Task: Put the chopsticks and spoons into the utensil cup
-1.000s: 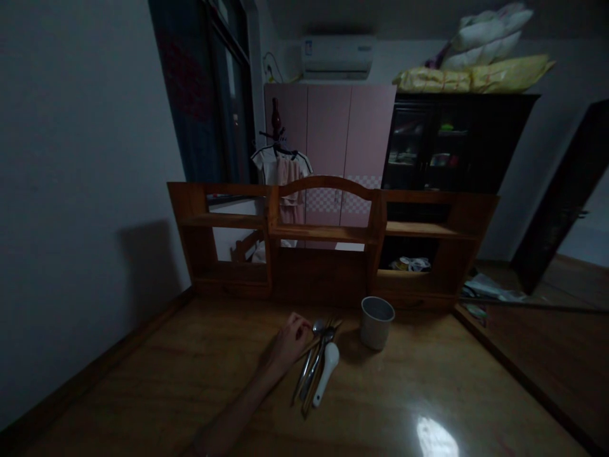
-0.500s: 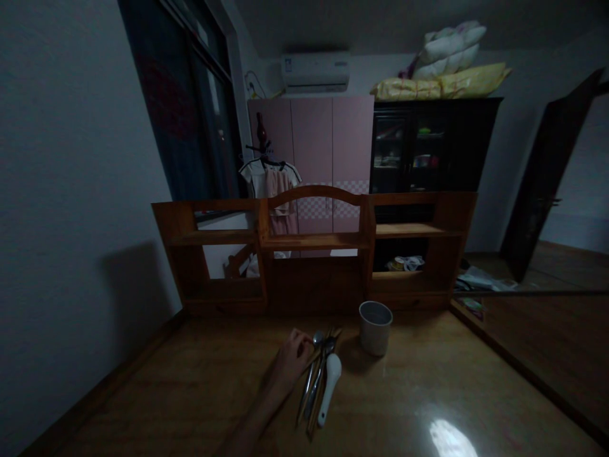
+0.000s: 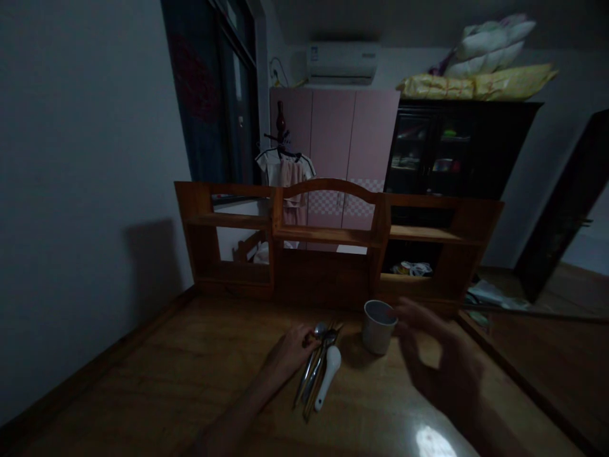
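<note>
Cup [image 3: 378, 337], grey, cylindrical, upright on glossy wooden table [image 3: 214, 343], two o'clock from thin silver-and-brown cutlery pile [image 3: 316, 368]; white long-handled spoon [image 3: 328, 376] at pile's four o'clock. Left hand [image 3: 295, 348] curled at pile's ten o'clock, grip unclear; right hand [image 3: 451, 368] blurred, spread wide, cup's three o'clock, contact unclear.

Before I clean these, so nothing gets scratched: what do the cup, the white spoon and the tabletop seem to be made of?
Cup: probably metal, matte grey, judging by its dull wall and thin, paler rim.
White spoon: ceramic or plastic, smooth and plain white; the look leaves it open.
Tabletop: wood or veneer, likely varnished, given its brown streaks and bright reflection.
</note>
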{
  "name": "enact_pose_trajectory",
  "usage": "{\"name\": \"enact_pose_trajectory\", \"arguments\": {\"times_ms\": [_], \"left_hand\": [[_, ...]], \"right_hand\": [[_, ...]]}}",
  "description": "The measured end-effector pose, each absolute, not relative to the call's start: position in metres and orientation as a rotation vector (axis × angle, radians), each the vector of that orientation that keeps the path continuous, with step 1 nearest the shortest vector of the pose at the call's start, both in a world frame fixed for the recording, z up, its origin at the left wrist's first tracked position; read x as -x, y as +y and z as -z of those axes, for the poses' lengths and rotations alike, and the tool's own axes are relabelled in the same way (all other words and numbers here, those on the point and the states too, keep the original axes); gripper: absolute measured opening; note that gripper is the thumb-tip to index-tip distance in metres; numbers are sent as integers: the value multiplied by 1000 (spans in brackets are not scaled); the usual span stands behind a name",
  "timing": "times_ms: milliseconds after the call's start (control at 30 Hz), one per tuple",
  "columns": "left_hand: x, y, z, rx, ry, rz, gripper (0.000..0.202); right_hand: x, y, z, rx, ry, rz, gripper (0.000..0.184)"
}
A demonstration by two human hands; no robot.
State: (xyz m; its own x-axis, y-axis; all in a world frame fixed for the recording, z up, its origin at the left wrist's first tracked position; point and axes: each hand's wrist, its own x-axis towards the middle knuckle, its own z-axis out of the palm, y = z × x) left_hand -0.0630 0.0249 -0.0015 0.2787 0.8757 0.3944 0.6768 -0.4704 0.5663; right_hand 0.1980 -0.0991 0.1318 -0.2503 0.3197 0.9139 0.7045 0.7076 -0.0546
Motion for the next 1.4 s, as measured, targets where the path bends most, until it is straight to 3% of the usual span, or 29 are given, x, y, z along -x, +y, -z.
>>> {"name": "enact_pose_trajectory", "arguments": {"times_ms": [167,300,467,600,833,1400], "left_hand": [[61,24,3,-2354,1442,-970,16],[59,22,5,-2407,1457,-920,14],[54,21,9,-2365,1456,-906,16],[52,20,12,-2329,1451,-880,33],[54,21,16,-2356,1470,-826,39],[56,20,7,-2331,1403,-822,34]], "right_hand": [[-173,-28,-67,865,-2332,390,34],[-162,-24,-31,932,-2381,65,32],[-154,-31,-23,941,-2360,-199,34],[-150,-29,-15,973,-2304,-235,39],[-157,-25,-10,1060,-2230,-263,40],[-157,-24,-8,994,-2316,-296,60]]}}
